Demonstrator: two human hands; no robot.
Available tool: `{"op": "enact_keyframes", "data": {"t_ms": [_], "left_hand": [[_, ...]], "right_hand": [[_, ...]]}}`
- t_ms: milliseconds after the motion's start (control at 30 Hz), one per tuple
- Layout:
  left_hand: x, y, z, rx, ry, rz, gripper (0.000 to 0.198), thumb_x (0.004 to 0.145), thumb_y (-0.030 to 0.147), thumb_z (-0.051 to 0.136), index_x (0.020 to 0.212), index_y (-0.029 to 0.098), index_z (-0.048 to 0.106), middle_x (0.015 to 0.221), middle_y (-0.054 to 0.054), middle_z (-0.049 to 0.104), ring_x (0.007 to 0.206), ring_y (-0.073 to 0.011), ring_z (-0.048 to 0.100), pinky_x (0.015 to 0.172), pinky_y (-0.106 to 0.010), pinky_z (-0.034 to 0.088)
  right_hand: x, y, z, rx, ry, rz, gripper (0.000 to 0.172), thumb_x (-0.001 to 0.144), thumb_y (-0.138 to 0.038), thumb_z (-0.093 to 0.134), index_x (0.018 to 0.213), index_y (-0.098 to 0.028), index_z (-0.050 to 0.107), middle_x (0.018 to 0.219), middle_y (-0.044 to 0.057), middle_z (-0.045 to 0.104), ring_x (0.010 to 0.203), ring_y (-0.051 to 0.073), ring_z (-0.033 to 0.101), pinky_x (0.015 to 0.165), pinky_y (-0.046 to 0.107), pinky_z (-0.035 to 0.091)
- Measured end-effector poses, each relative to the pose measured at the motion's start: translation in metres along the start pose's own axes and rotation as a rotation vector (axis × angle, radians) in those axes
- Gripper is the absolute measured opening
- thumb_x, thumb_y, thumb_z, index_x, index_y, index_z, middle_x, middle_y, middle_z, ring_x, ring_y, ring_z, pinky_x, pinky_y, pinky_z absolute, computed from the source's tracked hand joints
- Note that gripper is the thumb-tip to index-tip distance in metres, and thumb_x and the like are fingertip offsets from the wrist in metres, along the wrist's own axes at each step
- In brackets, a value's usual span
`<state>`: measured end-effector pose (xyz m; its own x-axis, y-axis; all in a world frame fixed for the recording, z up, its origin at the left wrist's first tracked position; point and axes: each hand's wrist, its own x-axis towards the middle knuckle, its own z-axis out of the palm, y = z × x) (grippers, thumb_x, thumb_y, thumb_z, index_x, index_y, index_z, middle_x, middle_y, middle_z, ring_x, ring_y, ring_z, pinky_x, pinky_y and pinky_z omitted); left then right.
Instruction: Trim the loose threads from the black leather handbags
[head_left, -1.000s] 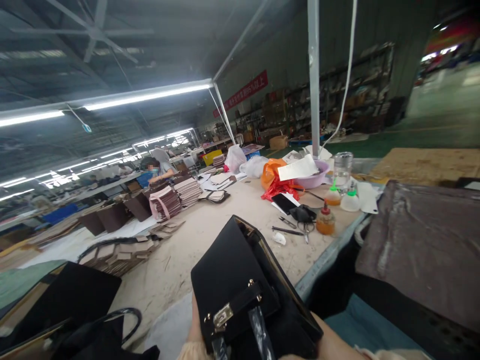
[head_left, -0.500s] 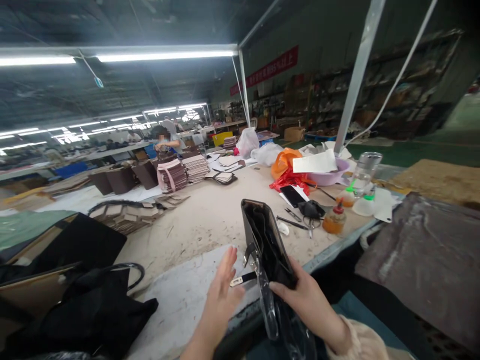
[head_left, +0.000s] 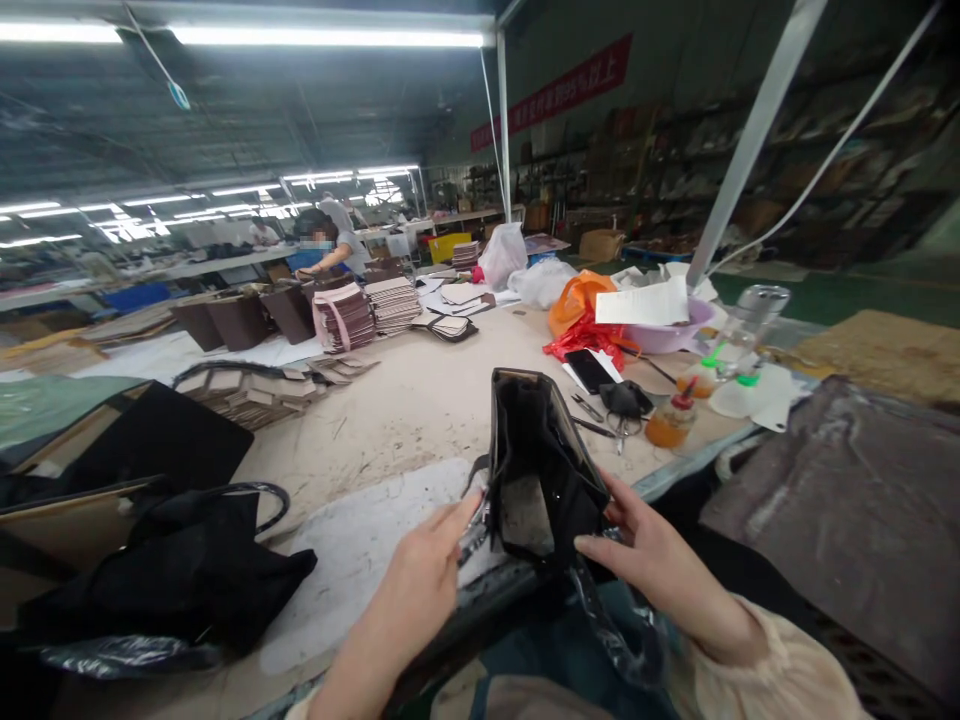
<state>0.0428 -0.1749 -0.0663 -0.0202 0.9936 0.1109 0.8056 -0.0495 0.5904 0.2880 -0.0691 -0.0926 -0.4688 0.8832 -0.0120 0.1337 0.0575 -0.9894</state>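
A black handbag (head_left: 585, 480) stands at the near edge of the worktable, its top spread wide so the dark lining and a paler patch inside show. My right hand (head_left: 649, 550) grips its right side, thumb on the near end and fingers along the outer wall. On the other side my left hand (head_left: 427, 565) is closed at the bag's left wall, by a strap and a plastic-wrapped handle; its fingertips are partly hidden. Another plastic-wrapped handle (head_left: 607, 630) hangs below, towards my lap.
More black bags (head_left: 172, 580) lie at the left. Stacked brown pieces (head_left: 341, 320) stand farther back. Right of the handbag are a phone (head_left: 589, 370), scissors (head_left: 622, 430) and a bottle of orange liquid (head_left: 671, 420). A person (head_left: 337, 245) works beyond the table.
My left hand has moved from open in the air onto the bag's left side. The bag's mouth has widened and it has turned more towards me.
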Motion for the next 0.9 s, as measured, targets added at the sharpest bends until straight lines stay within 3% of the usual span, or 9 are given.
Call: {"op": "enact_keyframes", "data": {"t_ms": [100, 233, 300, 400, 467, 567, 733, 800, 900], "left_hand": [[-0.016, -0.031, -0.030, 0.122, -0.001, -0.108, 0.064, 0.075, 0.002, 0.029, 0.135, 0.022, 0.041, 0.121, -0.008, 0.057, 0.087, -0.0152, 0.062, 0.084, -0.031, 0.051], [-0.037, -0.052, -0.035, 0.282, 0.109, -0.202, 0.056, 0.082, 0.012, 0.033, 0.138, 0.017, 0.036, 0.135, -0.011, 0.046, 0.121, -0.0231, 0.047, 0.102, -0.041, 0.039], [-0.039, -0.046, -0.024, 0.308, 0.143, -0.205, 0.064, 0.081, 0.015, 0.038, 0.143, 0.013, 0.022, 0.144, -0.013, 0.033, 0.131, -0.0241, 0.034, 0.107, -0.042, 0.033], [-0.030, -0.026, -0.006, 0.338, 0.217, -0.223, 0.075, 0.081, 0.027, 0.046, 0.145, 0.012, 0.010, 0.147, -0.016, 0.026, 0.134, -0.0273, 0.027, 0.108, -0.046, 0.029], [-0.020, -0.014, 0.003, 0.388, 0.299, -0.247, 0.083, 0.080, 0.044, 0.052, 0.144, 0.010, 0.013, 0.145, -0.019, 0.030, 0.133, -0.0326, 0.029, 0.107, -0.053, 0.026], [-0.005, -0.004, 0.004, 0.403, 0.307, -0.213, 0.086, 0.075, 0.060, 0.053, 0.140, 0.010, 0.027, 0.135, -0.020, 0.044, 0.124, -0.0350, 0.042, 0.105, -0.054, 0.026], [0.020, -0.005, -0.015, 0.302, 0.249, -0.237, 0.064, 0.082, 0.053, 0.048, 0.133, 0.015, 0.042, 0.114, -0.015, 0.063, 0.102, -0.0301, 0.060, 0.086, -0.039, 0.046], [0.030, -0.009, -0.025, 0.243, 0.232, -0.267, 0.054, 0.083, 0.045, 0.050, 0.130, 0.019, 0.047, 0.107, -0.012, 0.067, 0.095, -0.0288, 0.063, 0.079, -0.036, 0.048], [0.039, -0.016, -0.040, 0.064, 0.173, -0.179, 0.046, 0.081, 0.031, 0.054, 0.126, 0.026, 0.052, 0.109, -0.005, 0.067, 0.096, -0.0246, 0.063, 0.081, -0.032, 0.049]], "right_hand": [[-0.014, 0.004, -0.015, -0.008, -0.101, 0.126, 0.091, 0.071, -0.040, 0.070, 0.145, -0.022, 0.019, 0.125, 0.010, 0.055, 0.115, 0.026, 0.051, 0.098, 0.041, 0.041], [-0.035, 0.002, -0.007, 0.072, -0.275, 0.182, 0.092, 0.074, -0.040, 0.068, 0.146, -0.021, 0.013, 0.123, 0.011, 0.056, 0.112, 0.025, 0.054, 0.096, 0.040, 0.044], [-0.039, 0.000, 0.003, 0.100, -0.308, 0.176, 0.091, 0.075, -0.041, 0.066, 0.146, -0.021, 0.013, 0.120, 0.011, 0.058, 0.112, 0.025, 0.054, 0.094, 0.038, 0.045], [-0.037, -0.002, 0.015, 0.082, -0.294, 0.159, 0.090, 0.076, -0.043, 0.064, 0.146, -0.021, 0.012, 0.108, 0.010, 0.064, 0.106, 0.026, 0.057, 0.088, 0.038, 0.048], [-0.033, -0.002, 0.020, 0.081, -0.281, 0.161, 0.089, 0.077, -0.045, 0.063, 0.146, -0.021, 0.011, 0.099, 0.009, 0.066, 0.097, 0.025, 0.060, 0.084, 0.038, 0.050], [-0.032, -0.004, 0.022, 0.103, -0.269, 0.182, 0.089, 0.077, -0.046, 0.062, 0.146, -0.021, 0.011, 0.099, 0.009, 0.066, 0.089, 0.024, 0.062, 0.081, 0.036, 0.051], [-0.033, -0.003, 0.020, 0.090, -0.296, 0.197, 0.086, 0.080, -0.045, 0.059, 0.146, -0.021, 0.010, 0.115, 0.011, 0.061, 0.087, 0.021, 0.061, 0.087, 0.038, 0.048], [-0.033, -0.004, 0.019, 0.075, -0.303, 0.188, 0.085, 0.081, -0.045, 0.058, 0.146, -0.020, 0.010, 0.116, 0.012, 0.061, 0.087, 0.022, 0.061, 0.090, 0.040, 0.046], [-0.036, -0.009, 0.019, 0.043, -0.349, 0.171, 0.083, 0.080, -0.044, 0.058, 0.146, -0.021, 0.015, 0.119, 0.011, 0.059, 0.093, 0.025, 0.061, 0.094, 0.042, 0.043]]}}
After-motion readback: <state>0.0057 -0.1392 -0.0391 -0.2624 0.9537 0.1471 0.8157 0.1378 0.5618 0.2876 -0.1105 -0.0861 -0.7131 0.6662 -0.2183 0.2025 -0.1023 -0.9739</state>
